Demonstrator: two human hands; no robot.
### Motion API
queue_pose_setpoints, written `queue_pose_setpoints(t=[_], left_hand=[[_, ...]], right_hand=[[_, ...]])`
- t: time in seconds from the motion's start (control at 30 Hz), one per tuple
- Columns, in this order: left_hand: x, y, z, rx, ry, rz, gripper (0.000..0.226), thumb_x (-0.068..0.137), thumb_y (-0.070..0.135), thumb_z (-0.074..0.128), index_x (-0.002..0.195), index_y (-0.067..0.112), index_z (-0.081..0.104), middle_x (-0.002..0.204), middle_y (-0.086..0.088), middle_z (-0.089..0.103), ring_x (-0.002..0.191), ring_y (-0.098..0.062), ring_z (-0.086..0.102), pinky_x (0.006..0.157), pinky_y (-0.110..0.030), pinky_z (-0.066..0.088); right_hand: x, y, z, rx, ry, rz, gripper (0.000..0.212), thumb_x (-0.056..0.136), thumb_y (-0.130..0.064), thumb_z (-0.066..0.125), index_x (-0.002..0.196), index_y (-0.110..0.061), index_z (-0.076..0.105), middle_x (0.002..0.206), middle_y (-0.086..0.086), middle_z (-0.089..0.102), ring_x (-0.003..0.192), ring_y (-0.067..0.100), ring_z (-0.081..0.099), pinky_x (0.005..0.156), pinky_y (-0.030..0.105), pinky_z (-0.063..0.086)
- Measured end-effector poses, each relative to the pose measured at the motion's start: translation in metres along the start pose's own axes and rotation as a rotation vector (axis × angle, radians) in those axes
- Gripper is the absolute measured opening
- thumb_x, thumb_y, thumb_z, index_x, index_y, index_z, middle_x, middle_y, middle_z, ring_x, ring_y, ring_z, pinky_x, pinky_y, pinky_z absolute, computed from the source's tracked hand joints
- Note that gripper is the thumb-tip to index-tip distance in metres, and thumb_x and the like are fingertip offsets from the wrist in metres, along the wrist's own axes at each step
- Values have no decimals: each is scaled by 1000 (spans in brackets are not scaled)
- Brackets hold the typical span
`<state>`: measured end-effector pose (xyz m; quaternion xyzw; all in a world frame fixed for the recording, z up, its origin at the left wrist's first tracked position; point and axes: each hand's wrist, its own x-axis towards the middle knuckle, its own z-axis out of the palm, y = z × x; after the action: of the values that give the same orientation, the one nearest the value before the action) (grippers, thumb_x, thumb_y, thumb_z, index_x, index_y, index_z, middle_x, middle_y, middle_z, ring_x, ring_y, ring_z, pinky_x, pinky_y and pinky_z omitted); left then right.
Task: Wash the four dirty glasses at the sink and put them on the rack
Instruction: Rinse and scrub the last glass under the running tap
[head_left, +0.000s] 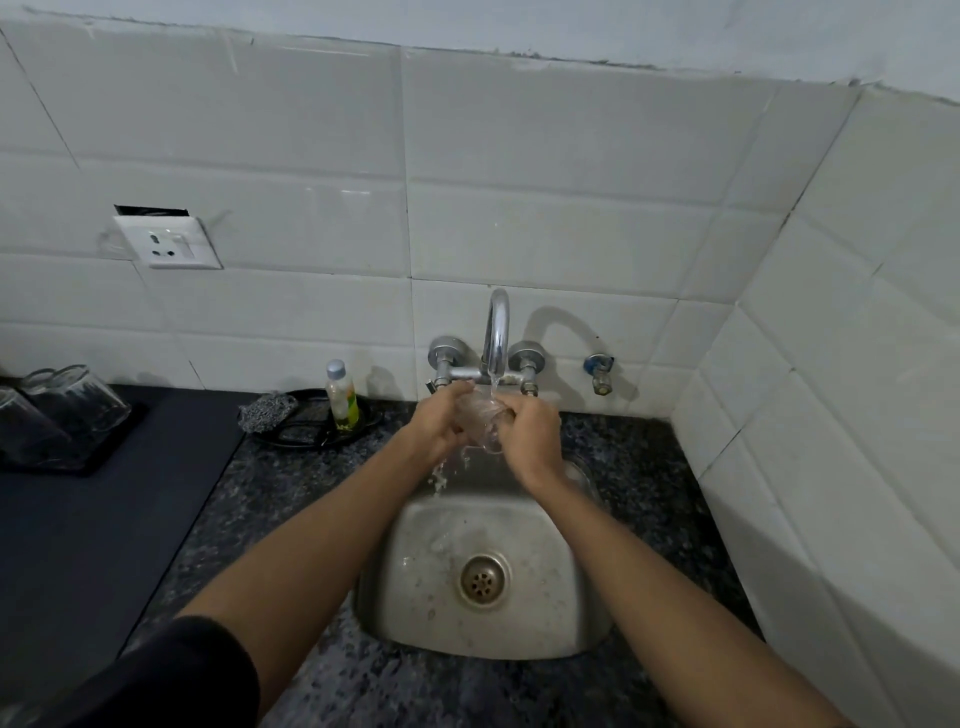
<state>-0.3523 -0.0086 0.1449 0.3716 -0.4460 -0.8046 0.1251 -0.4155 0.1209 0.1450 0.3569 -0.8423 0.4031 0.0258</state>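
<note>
Hands, left and right, grip glass under tap; bottle label unreadable.

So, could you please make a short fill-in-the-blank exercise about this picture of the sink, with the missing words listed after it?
1. Both hands, the left hand and the right hand, hold a clear ____ under the running water.
2. The water falls from the ____ mounted on the tiled wall.
3. The small bottle with the pale cap stands to the ____ of the hands.
4. The round drain lies in the bottom of the steel ____.

Missing words: glass; tap; left; sink
</note>
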Motion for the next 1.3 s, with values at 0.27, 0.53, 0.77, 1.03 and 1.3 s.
queue_pose_setpoints(t=[0.27, 0.53, 0.77, 1.03, 1.3], left_hand=[[-12, 4, 12, 106, -48, -81, 36, 98, 38, 62, 117, 8, 69, 112, -17, 74, 94, -28, 70, 84, -42, 59], [-9, 0, 10, 126, -73, -135, 42, 94, 47, 64, 103, 5, 67, 97, -14, 68, 82, -24, 65, 76, -36, 57], [-5, -2, 0, 90, -18, -65, 49, 90, 32, 70, 130, 6, 59, 124, -25, 66, 104, -37, 70, 77, -44, 63], [-8, 8, 10, 117, -66, -93, 44, 95, 43, 67, 120, 7, 69, 117, -15, 73, 105, -30, 70, 79, -46, 62], [-12, 9, 13, 102, -85, -118, 45, 100, 47, 58, 116, 6, 68, 109, -15, 73, 106, -30, 68, 94, -46, 57]], right_hand=[[-7, -1, -6, -178, -10, -296, 30, 98, -21, 65, 125, -15, 74, 101, 5, 78, 81, 19, 73, 72, 32, 62], [-4, -6, -13, -214, 51, -365, 25, 87, -5, 77, 112, -10, 79, 85, 5, 76, 70, 19, 70, 63, 22, 50], [2, 0, -9, 23, 77, -104, 35, 94, 1, 64, 121, -16, 77, 104, 4, 80, 83, 17, 75, 79, 30, 63], [-1, 0, -6, -129, -12, -398, 26, 90, -7, 76, 115, -10, 78, 102, 5, 79, 88, 18, 74, 78, 21, 59], [-2, 1, -10, -65, 45, -349, 25, 97, -14, 59, 113, -11, 78, 98, 5, 79, 84, 17, 73, 78, 32, 63]])
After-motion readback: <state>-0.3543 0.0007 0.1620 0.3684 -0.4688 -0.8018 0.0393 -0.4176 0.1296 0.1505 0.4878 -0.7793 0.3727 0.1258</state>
